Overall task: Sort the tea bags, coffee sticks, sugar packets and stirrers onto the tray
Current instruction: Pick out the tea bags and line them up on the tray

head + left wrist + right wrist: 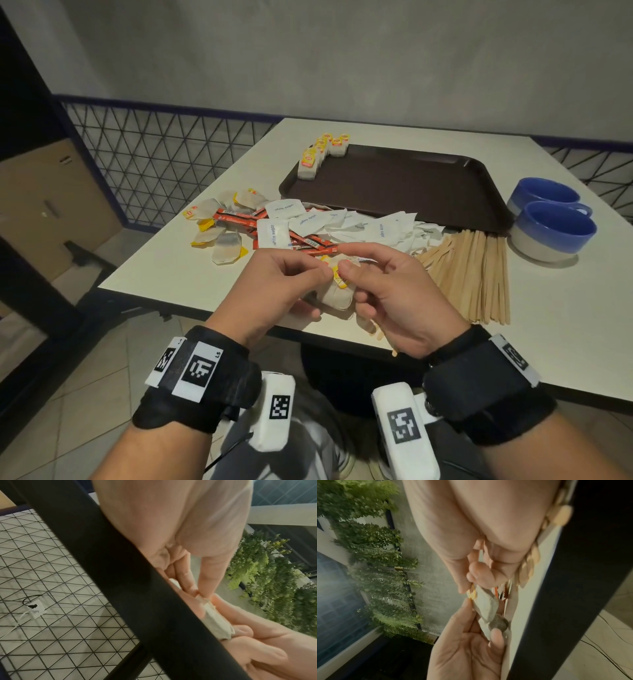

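Note:
Both hands hold a small bundle of tea bags (337, 294) (217, 623) (485, 607) just above the table's near edge. My left hand (287, 284) cups the bundle from below with curled fingers. My right hand (383, 284) pinches the yellow tag (339, 274) (471, 595) on top. On the far left corner of the brown tray (428, 185) stand rows of tea bags (320, 154). Loose tea bags (224, 229), red coffee sticks (239, 216), white sugar packets (359, 226) and wooden stirrers (476, 274) lie on the table in front of the tray.
Two blue-and-white mugs (555, 228) stand right of the tray. The white table (178, 274) ends at my hands; its dark edge (120, 574) crosses the left wrist view. A black wire-mesh fence (154, 150) runs behind the table on the left.

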The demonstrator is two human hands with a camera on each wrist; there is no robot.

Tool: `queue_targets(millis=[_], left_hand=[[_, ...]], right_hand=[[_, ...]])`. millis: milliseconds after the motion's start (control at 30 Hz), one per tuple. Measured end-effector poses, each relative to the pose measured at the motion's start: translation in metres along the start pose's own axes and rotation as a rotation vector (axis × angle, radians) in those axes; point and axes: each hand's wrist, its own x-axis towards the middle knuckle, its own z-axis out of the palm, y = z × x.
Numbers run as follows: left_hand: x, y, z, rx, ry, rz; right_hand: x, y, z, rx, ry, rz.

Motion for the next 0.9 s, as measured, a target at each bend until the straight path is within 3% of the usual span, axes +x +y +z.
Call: queue_targets(millis=[167,467,667,900], left_hand=[[0.000,-0.003,-0.001,-0.065,0.073,0.024],[-0.005,0.004,0.001,-0.053,0.011,0.021],[-0.002,-0.004,0.001,-0.093,0.096,0.040],[-0.002,-0.005,0.001,-0.130,0.118,0.058]], right_hand=[[0.001,0.002,0.003,0.016,0.089,-0.026],[-0.003,0.005,0.003,-0.086,0.034,-0.059],[-0.005,0.008,0.005,-0.044,0.144,-0.155],[-0.008,0.010,0.013,-0.122,0.136,-0.213]])
